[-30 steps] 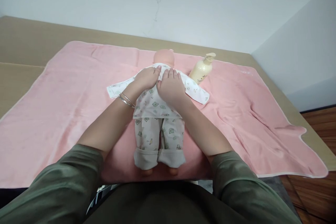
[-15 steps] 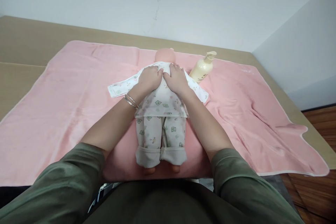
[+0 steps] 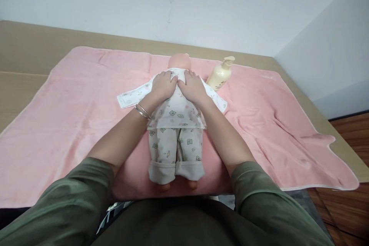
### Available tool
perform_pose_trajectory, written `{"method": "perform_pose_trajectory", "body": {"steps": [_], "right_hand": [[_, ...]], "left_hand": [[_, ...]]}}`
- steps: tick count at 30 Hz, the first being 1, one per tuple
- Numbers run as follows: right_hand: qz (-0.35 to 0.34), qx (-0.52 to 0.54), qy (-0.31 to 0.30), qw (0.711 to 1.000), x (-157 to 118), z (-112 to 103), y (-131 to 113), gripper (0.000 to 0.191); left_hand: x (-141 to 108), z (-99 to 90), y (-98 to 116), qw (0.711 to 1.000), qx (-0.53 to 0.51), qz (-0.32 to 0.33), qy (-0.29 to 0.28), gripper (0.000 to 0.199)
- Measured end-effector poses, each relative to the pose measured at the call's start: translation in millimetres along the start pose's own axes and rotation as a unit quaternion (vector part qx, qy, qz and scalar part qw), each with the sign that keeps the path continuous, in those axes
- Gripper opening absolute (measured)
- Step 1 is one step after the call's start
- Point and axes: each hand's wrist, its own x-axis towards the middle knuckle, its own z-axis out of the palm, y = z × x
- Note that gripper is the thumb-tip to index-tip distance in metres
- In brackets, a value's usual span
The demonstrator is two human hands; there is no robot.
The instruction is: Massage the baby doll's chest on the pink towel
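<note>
A baby doll (image 3: 179,102) in a white printed top and trousers with turned-up cuffs lies on a pink blanket (image 3: 86,103). Its bald head points away from me and its feet toward me; no face shows. My left hand (image 3: 164,85) rests open on the left side of its upper back, just below the shoulder. On the right side my right hand (image 3: 193,86) lies flat in the same way, thumbs nearly meeting in the middle. The doll's sleeves spread out to both sides, flat at the ends. Neither hand grips anything.
A cream pump bottle (image 3: 221,75) leans or stands on the blanket just right of the doll's right sleeve. Under the blanket is a wooden table (image 3: 25,44), with a white wall (image 3: 115,4) behind it. The blanket is creased at the right and hangs over the near edge.
Both hands keep their place on the doll's back, with hardly any movement. The whole view has shifted very slightly.
</note>
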Motion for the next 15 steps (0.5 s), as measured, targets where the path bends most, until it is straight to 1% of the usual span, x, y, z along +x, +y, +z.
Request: {"method": "perform_pose_trajectory", "body": {"steps": [2,5,8,10,11,13,15], "right_hand": [[-0.004,0.002,-0.001,1.000,2,-1,3,0.072],[-0.008,0.014,-0.019,1.000,7,-5,10,0.072],[-0.001,0.002,-0.050,0.999,6,-9,10,0.076],[-0.001,-0.028,-0.054,0.998,-1,-12,4,0.076],[-0.004,-0.047,-0.049,0.998,-6,-13,-2,0.075],[-0.012,-0.084,-0.034,0.996,-17,-14,-14,0.070],[-0.020,-0.109,-0.026,0.994,-26,-14,-26,0.067]], "left_hand": [[-4,-3.9,4,1.000,0.019,0.008,-0.011,0.054],[-15,-19.1,14,0.997,0.061,0.024,-0.040,0.055],[-25,-40.8,22,0.989,0.094,0.030,-0.109,0.049],[-27,-51.9,23,0.984,0.085,0.030,-0.153,0.045],[-26,-54.8,21,0.984,0.071,0.028,-0.162,0.044],[-20,-54.0,15,0.988,0.032,0.016,-0.151,0.042],[-10,-45.3,6,0.993,-0.003,0.006,-0.116,0.042]]}}
